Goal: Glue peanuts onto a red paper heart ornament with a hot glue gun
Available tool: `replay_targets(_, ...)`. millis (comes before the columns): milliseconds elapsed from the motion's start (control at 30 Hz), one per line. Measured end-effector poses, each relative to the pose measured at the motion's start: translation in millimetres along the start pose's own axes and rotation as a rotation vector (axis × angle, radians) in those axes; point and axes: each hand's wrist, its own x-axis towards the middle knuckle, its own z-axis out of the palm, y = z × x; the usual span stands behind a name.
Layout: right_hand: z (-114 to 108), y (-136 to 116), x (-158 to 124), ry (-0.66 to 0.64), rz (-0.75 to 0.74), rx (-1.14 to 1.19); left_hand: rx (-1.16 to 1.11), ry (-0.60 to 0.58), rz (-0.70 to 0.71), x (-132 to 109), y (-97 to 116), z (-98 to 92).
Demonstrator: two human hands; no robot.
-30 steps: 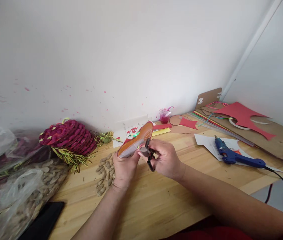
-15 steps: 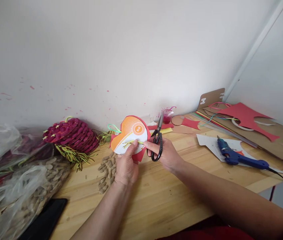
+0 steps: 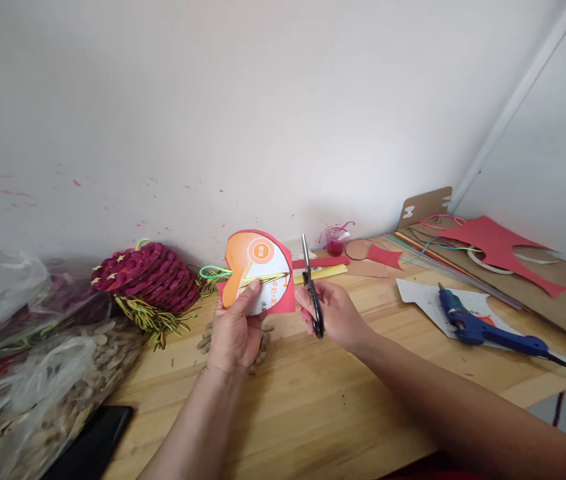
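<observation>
My left hand (image 3: 237, 327) pinches a rounded cardboard cutout (image 3: 269, 293), thumb on its face. Its printed side, orange and white with characters, faces me, and red paper shows around the edge. A green cord loop (image 3: 214, 272) sticks out at its left, and yellow-green strands (image 3: 263, 277) lie across the print under my thumb. Just right of the cutout, my right hand (image 3: 335, 313) is closed around the black handles of a pair of scissors (image 3: 307, 267). The blades point up and look closed, apart from the cutout.
Peanuts (image 3: 263, 347) lie beneath my left hand. A purple pinecone-shaped craft (image 3: 163, 277) with yellow-green fringe and plastic bags (image 3: 53, 380) are at left. On the right are a blue glue gun (image 3: 493, 330) on white card, red paper scraps (image 3: 497, 240) and cardboard. A cup of red liquid (image 3: 335, 243) stands by the wall.
The cutout has turned and shifted left with my left hand, showing more of its print. My right hand with the scissors has come away from it, and the blades now point straighter up.
</observation>
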Motion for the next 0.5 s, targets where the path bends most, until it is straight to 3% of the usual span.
replay_targets(167, 2.0, 6.0, -7.3, -0.144, -0.11, -0.178, -0.051, 0.074, 0.001, -6.0, 2.0, 6.7)
replay_targets(500, 4.1, 3.4, -13.1, -0.165, -0.069, -0.217, -0.025, 0.098, 0.0, -6.5, -3.9, 5.6)
